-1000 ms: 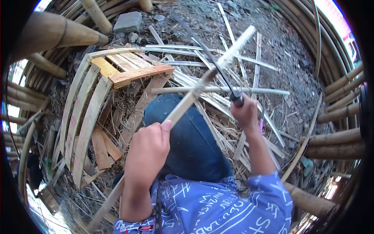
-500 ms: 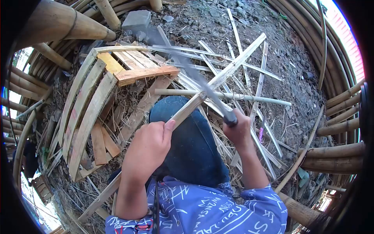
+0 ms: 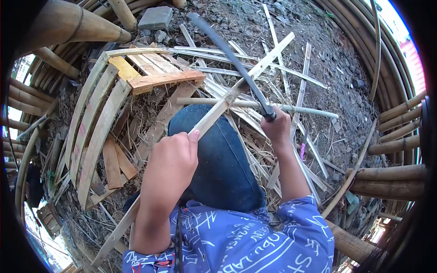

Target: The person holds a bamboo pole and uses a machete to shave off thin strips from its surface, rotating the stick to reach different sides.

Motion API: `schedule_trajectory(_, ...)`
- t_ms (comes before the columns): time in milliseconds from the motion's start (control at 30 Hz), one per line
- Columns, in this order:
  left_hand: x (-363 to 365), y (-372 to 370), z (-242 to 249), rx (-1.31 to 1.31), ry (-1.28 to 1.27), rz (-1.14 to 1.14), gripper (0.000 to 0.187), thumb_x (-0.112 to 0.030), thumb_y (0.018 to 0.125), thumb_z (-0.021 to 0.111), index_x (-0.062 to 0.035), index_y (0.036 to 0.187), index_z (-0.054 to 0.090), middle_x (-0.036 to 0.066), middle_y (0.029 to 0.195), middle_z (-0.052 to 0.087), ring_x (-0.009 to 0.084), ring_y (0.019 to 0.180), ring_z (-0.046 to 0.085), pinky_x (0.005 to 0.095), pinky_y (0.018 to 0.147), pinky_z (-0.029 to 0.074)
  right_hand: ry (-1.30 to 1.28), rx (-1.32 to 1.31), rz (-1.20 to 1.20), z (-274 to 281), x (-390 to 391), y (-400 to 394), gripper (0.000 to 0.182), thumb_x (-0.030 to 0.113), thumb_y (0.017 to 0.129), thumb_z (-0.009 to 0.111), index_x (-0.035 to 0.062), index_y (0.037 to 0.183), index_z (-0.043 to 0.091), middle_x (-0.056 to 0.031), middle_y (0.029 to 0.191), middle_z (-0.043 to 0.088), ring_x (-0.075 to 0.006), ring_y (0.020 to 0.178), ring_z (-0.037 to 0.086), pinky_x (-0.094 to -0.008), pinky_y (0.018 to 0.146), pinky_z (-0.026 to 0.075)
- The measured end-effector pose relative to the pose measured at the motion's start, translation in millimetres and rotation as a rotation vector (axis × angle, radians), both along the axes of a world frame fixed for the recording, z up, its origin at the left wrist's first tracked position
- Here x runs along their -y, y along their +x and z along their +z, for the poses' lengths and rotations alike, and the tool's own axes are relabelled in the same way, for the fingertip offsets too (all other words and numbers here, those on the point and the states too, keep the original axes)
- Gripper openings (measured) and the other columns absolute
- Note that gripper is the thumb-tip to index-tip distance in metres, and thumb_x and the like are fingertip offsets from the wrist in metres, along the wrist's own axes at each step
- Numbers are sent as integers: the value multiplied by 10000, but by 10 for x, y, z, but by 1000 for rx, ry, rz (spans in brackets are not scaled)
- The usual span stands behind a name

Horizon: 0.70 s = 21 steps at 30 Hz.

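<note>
My left hand is wrapped round a long bamboo strip, which runs from beside my left forearm up across my bent knee. My right hand grips the dark handle of a machete. Its long grey blade points up and to the left, crossing the strip beyond a node. Under the strip, a thin round bamboo pole lies crosswise in front of the knee.
A slatted wooden crate lies tipped at the left. Split bamboo strips are strewn over the dirt ahead. Behind them sits a grey block. Thick bamboo poles border both sides. A small pink-handled tool lies right of my knee.
The machete blade has moved farther up along the bamboo strip, away from my left hand, and appears sharper now. My left hand keeps its hold on the strip.
</note>
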<state>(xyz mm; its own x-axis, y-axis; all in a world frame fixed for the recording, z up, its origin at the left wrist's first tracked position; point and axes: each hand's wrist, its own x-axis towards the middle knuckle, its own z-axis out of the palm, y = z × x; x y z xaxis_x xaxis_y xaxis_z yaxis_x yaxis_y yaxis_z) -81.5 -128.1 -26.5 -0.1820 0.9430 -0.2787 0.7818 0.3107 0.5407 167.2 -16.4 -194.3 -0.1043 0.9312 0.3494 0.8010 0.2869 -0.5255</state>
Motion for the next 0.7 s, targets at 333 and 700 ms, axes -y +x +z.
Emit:
schedule_trajectory(333,20,-32,4,23,4,48,497,-319,999,452,55,695,570,191,562,508,297,530,539,406,550,406,-87,-55,-97,52,-129,73,83,91,727,614,20,758,586,-199,630,613,-384,599,631,-472,576,494)
schedule_trajectory(700,37,-66,42,80,-34,40,484,-316,999,448,47,706,578,181,554,511,293,521,544,402,539,402,-148,-93,-189,33,-156,139,101,115,730,635,18,755,637,-227,687,643,-391,653,645,-448,606,511)
